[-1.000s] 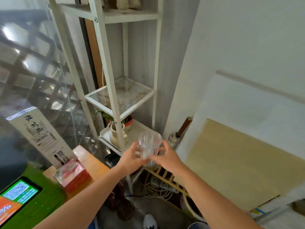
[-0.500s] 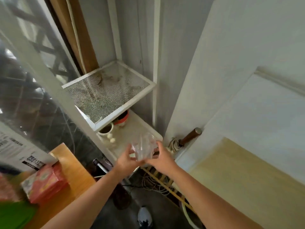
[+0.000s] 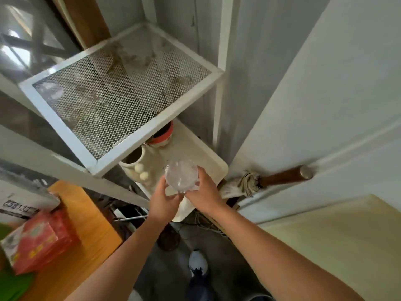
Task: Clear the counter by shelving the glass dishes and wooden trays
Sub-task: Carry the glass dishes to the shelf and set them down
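A clear glass cup [image 3: 181, 177] is held upright between both hands, seen from above. My left hand [image 3: 163, 199] grips its left side and my right hand [image 3: 205, 194] grips its right side. The cup hangs over the front part of the white lower shelf [image 3: 206, 161] of a white metal rack. Above and to the left is the rack's mesh shelf [image 3: 112, 92], bare apart from some dirt. No wooden tray is in view.
A cream ceramic pot [image 3: 138, 164] and a red-rimmed pot [image 3: 162, 135] stand on the lower shelf's back left. A brown-handled mop [image 3: 280, 177] leans to the right. A red box [image 3: 41, 240] lies on the wooden counter [image 3: 86, 213] at left. Cables and my shoe [image 3: 198, 263] are on the floor.
The view has tilted down and moved closer to the rack. Both hands have carried the cup forward and lower, over the lower shelf.
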